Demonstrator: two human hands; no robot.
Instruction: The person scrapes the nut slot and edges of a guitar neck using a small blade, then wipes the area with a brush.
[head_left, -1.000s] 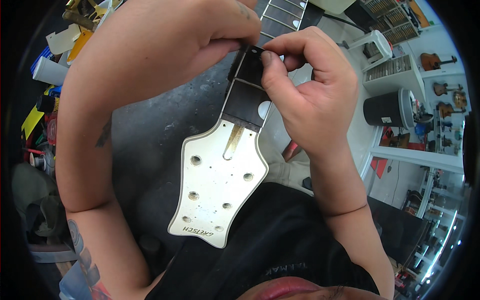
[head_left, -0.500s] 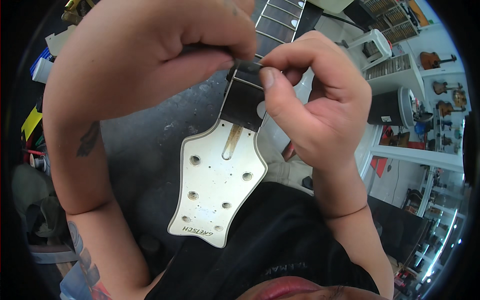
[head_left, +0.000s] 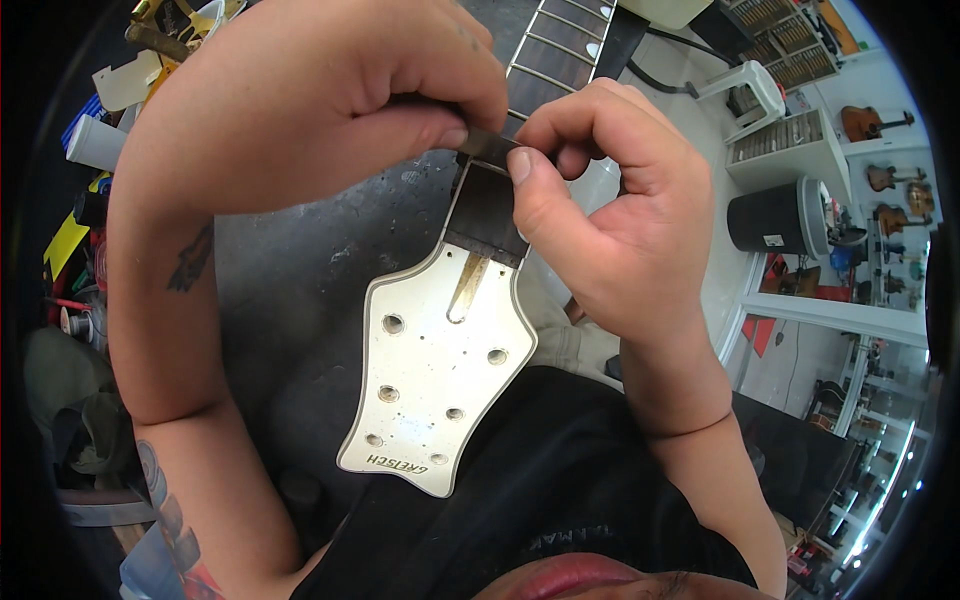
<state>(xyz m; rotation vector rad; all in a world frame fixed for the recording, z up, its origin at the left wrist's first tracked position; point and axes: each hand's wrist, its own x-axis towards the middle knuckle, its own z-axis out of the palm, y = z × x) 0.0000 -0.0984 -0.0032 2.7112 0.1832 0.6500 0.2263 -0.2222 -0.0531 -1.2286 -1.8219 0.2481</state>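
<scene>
A guitar neck lies lengthwise before me, its white headstock (head_left: 430, 370) pointing toward my body. The headstock has several bare tuner holes and a slot near the dark fretboard (head_left: 485, 212). Across the fretboard, at a fret near the headstock, I hold a thin dark flat strip (head_left: 492, 148); its exact kind is unclear. My left hand (head_left: 400, 95) pinches its left end between thumb and curled fingers. At its right end, my right hand (head_left: 625, 190) pinches it with thumb and forefinger. Part of the strip is hidden by my fingers.
The neck rests over a dark worktop (head_left: 290, 270). At the left edge are a white cup (head_left: 97, 143), a yellow item (head_left: 66, 240) and assorted tools. To the right stand a black bin (head_left: 775, 218), a white stool (head_left: 745, 90) and guitars (head_left: 872, 122) on the wall.
Both hands and the strip have shifted slightly toward the headstock, the right hand also moving left. The strip's tilt has changed, showing more of its face. The headstock has barely moved.
</scene>
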